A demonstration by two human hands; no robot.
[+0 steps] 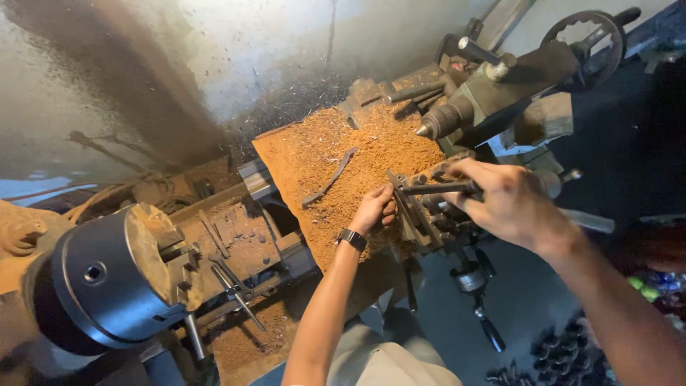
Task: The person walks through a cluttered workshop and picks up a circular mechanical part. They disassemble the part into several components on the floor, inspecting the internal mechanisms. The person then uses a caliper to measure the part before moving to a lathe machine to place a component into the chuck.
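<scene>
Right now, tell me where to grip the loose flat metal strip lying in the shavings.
Probably grip the flat metal strip across its narrow width near its raised upper end, from above: it lies slantwise on the shavings, clear of the left hand and tool post.

left hand (374,209) fingers curled, right hand (500,201) gripping

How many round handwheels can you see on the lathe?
1: a dark spoked metal handwheel at the tailstock end, top right, beyond the right hand. Others may be hidden below the carriage.
</scene>
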